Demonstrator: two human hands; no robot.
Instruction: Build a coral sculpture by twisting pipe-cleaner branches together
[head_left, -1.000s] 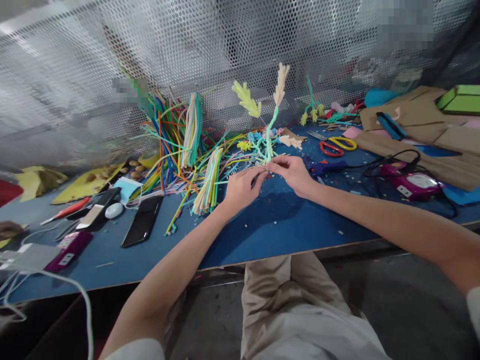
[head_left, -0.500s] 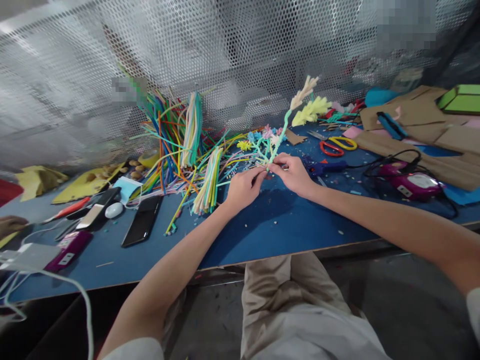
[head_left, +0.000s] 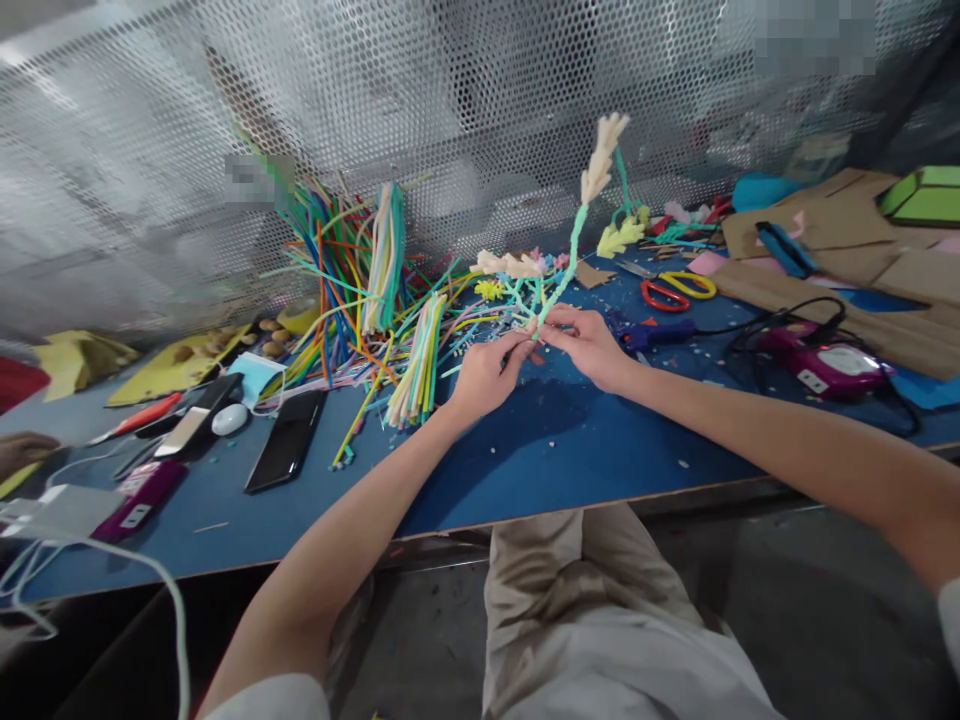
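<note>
A pipe-cleaner flower stem (head_left: 574, 255), mint green with a cream head (head_left: 602, 160), rises from between my fingertips over the table. My left hand (head_left: 486, 375) pinches its lower end, fingers closed. Just to the right, my right hand (head_left: 589, 345) grips the same stem slightly higher up. A yellow pipe-cleaner leaf (head_left: 621, 238) and a second cream piece (head_left: 510, 264) spread out to either side; where they join is hidden. Small yellow, blue and pink pipe-cleaner flowers (head_left: 490, 290) show just behind my hands.
Pipe-cleaner bundles (head_left: 417, 365) lie to the left, near a black phone (head_left: 285, 442). At right are scissors (head_left: 679, 290), a blue glue gun (head_left: 656, 334), a purple power strip (head_left: 825, 358) and cardboard (head_left: 847, 230). Perforated metal mesh (head_left: 465, 120) backs the blue table. Another person's hand (head_left: 26, 452) shows far left.
The cream head has swung higher and stands more upright. The yellow leaf has dropped away from it, and a second cream piece now shows on the left. Both hands stay nearly in place.
</note>
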